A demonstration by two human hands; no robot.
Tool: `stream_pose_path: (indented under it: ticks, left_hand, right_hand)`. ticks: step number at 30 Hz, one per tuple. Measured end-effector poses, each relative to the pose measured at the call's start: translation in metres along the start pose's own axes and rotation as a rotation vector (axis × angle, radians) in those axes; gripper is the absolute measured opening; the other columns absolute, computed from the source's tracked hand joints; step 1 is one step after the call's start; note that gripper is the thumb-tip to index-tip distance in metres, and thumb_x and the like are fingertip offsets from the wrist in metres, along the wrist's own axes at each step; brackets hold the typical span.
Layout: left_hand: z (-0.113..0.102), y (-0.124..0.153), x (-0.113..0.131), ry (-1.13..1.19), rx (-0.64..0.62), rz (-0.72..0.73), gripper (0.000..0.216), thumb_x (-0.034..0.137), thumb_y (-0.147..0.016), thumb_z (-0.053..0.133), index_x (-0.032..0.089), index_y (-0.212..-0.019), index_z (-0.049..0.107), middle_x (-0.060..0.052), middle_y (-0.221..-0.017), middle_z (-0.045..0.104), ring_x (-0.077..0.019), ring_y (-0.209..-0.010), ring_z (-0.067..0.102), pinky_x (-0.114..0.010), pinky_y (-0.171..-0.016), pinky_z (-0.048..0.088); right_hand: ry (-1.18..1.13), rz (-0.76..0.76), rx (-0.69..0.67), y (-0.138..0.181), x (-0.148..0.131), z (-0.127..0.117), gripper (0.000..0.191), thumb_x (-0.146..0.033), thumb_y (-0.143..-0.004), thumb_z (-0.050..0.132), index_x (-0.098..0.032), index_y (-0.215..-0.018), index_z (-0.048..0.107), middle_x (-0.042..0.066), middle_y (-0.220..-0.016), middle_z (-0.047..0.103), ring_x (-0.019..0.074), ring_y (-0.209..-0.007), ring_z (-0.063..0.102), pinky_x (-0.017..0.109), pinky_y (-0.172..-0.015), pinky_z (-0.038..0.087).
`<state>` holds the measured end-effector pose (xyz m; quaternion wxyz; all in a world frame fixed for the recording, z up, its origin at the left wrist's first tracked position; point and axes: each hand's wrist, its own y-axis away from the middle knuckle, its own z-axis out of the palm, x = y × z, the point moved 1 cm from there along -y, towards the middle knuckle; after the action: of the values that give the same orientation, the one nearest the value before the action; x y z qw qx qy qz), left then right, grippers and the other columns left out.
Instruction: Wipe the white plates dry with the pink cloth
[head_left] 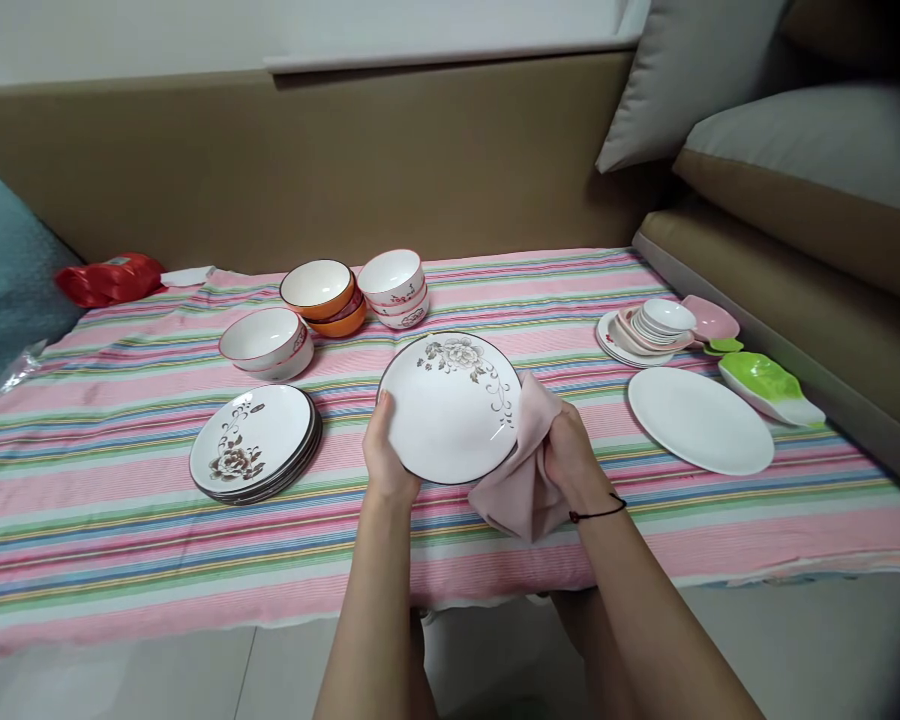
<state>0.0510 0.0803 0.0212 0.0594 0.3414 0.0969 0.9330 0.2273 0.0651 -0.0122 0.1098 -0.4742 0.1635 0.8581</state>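
Observation:
My left hand (385, 455) grips the left rim of a white plate with a grey flower pattern (450, 410), held tilted above the striped tablecloth (120, 540). At the plate's right edge my right hand (570, 460) clutches a pale pink cloth (521, 480), pressed against the rim. A dark string bracelet circles my right wrist. To the left lies a stack of matching flowered plates (253, 442) on the cloth.
Behind the plate stand several bowls: white with red rims (266, 342), orange (319, 295), and white patterned (394, 285). Right side holds a stack of small dishes (649, 330), a plain white oval plate (700, 420), green leaf dishes (769, 385). A red bag (109, 278) lies far left. Sofa cushions at right.

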Motion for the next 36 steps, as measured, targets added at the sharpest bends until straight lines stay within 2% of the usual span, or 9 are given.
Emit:
stream_pose_path:
  ticks: [7, 12, 19, 25, 33, 36]
  left_hand:
    - [-0.003, -0.002, -0.001, 0.004, 0.052, -0.016, 0.043, 0.042, -0.079, 0.059, 0.015, -0.113, 0.065, -0.011, -0.106, 0.07, -0.0306, -0.108, 0.061, -0.04, -0.096, 0.047]
    - [-0.002, -0.002, -0.002, -0.019, 0.045, 0.017, 0.045, 0.042, -0.079, 0.06, 0.015, -0.114, 0.065, -0.011, -0.108, 0.069, -0.0299, -0.105, 0.062, -0.04, -0.095, 0.048]
    - [-0.003, -0.002, -0.002, -0.052, 0.024, 0.062, 0.043, 0.043, -0.078, 0.061, 0.015, -0.11, 0.066, -0.011, -0.107, 0.07, -0.03, -0.103, 0.063, -0.04, -0.093, 0.049]
    - [-0.002, -0.001, -0.002, -0.053, 0.016, 0.091, 0.043, 0.043, -0.077, 0.062, 0.016, -0.109, 0.067, -0.01, -0.107, 0.07, -0.0294, -0.101, 0.065, -0.039, -0.092, 0.05]
    - [-0.003, -0.001, -0.002, -0.059, 0.036, 0.102, 0.041, 0.044, -0.076, 0.063, 0.017, -0.106, 0.069, -0.009, -0.103, 0.071, -0.0302, -0.105, 0.062, -0.039, -0.093, 0.05]
    - [-0.002, -0.001, -0.002, -0.061, 0.033, 0.103, 0.041, 0.044, -0.076, 0.062, 0.017, -0.107, 0.068, -0.009, -0.104, 0.071, -0.0302, -0.105, 0.062, -0.039, -0.092, 0.05]
  right_hand:
    - [-0.001, 0.008, 0.0, 0.0, 0.0, 0.0, 0.01, -0.022, -0.056, 0.066, -0.017, -0.065, 0.063, -0.002, -0.063, 0.061, 0.0121, -0.061, 0.05, 0.025, -0.057, 0.044]
    - [-0.019, 0.039, 0.042, 0.0, 0.001, 0.004, 0.015, -0.026, -0.055, 0.071, -0.017, -0.066, 0.065, -0.002, -0.066, 0.064, 0.0117, -0.061, 0.051, 0.026, -0.059, 0.046]
    - [-0.124, 0.085, 0.055, -0.003, 0.007, 0.005, 0.018, -0.029, -0.055, 0.074, -0.019, -0.068, 0.067, -0.001, -0.073, 0.069, 0.0157, -0.066, 0.059, 0.029, -0.064, 0.051]
    - [-0.165, 0.168, 0.061, -0.005, 0.013, 0.002, 0.022, -0.036, -0.062, 0.073, -0.02, -0.076, 0.068, 0.001, -0.082, 0.072, 0.0198, -0.077, 0.064, 0.033, -0.071, 0.054]
    - [-0.202, 0.141, -0.005, -0.006, 0.015, 0.002, 0.02, -0.035, -0.066, 0.071, -0.021, -0.08, 0.068, 0.001, -0.088, 0.073, 0.0206, -0.081, 0.065, 0.035, -0.075, 0.054]
    - [-0.189, 0.149, 0.022, -0.006, 0.016, 0.001, 0.021, -0.036, -0.065, 0.072, -0.021, -0.08, 0.069, 0.001, -0.087, 0.073, 0.0206, -0.08, 0.065, 0.035, -0.074, 0.055]
